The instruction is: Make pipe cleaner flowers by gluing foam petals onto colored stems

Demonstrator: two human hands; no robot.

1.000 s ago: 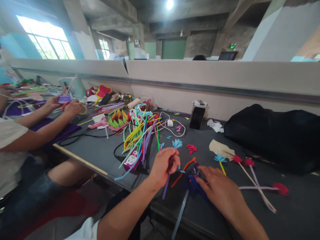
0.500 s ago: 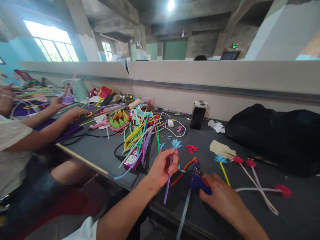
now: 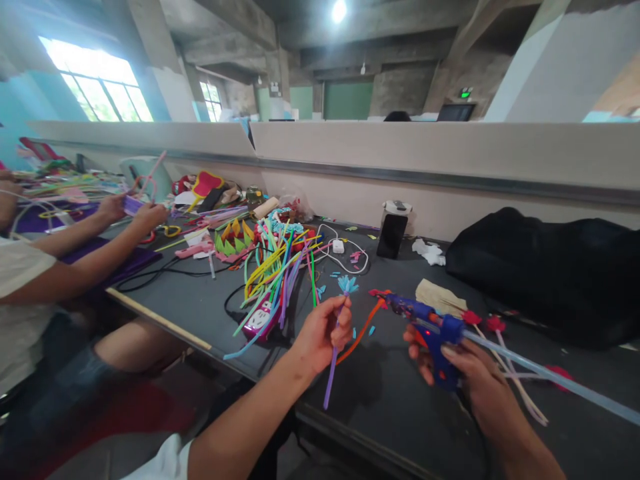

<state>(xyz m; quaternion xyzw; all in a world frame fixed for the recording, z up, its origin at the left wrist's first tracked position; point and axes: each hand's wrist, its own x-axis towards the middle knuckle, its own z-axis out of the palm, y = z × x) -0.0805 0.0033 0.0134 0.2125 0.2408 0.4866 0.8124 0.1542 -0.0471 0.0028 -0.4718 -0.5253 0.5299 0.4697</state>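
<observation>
My left hand pinches the purple stem of a pipe-cleaner flower with light blue petals, held upright over the table's front part. My right hand is wrapped round the handle of a blue hot glue gun. A long clear glue stick juts from its back, and a small red light shows on its side. The nozzle points left toward the blue flower, apart from it. Under the nozzle lie red pieces, partly hidden. An orange pipe cleaner lies between my hands.
Red flowers on pale stems lie at right beside a beige scrap. A black bag and a phone stand behind. Pipe cleaners cover a power strip. At left a co-worker's hands hold purple work.
My right hand has lifted the glue gun off the table and swung it level, nozzle leftward. My left hand stays nearly put with the flower. The co-worker's hands have come together.
</observation>
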